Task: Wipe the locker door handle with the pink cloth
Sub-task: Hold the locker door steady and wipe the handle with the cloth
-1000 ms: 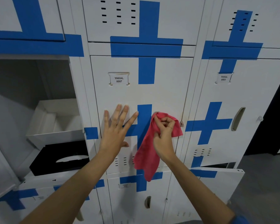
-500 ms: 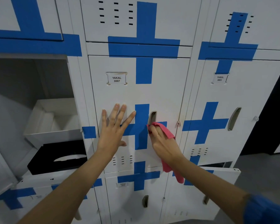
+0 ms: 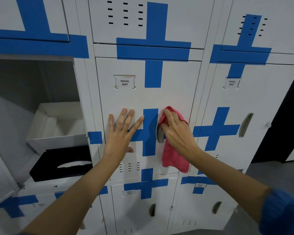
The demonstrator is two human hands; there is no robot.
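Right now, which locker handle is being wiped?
The handle on the door labelled YAKAL 0007; only there the right hand presses the pink cloth.

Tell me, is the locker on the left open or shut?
Open. Its door swings outward, and a white box and black box show inside.

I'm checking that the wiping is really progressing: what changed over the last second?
The right hand carried the pink cloth down off the handle, then back up over its top. The left hand stayed flat on the YAKAL 0007 door, which stayed shut.
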